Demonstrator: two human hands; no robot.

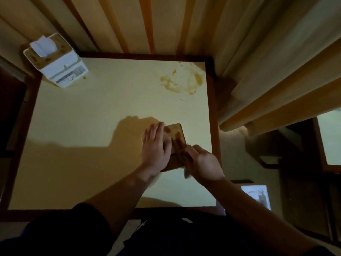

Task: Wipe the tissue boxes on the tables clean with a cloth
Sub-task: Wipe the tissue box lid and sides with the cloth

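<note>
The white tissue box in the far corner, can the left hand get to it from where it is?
Probably yes. The left hand lies flat on the near box, and bare table lies between it and the white box. It would have to let go and stretch far.

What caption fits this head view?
Left hand steadies a stained tissue box while right hand wipes it with a cloth; another box waits.

I see a white tissue box [63,70] with brown-spotted top at the far left corner of the pale yellow table [83,126], dark brown rimmed; brown smears [181,81] mark its far right corner.
</note>
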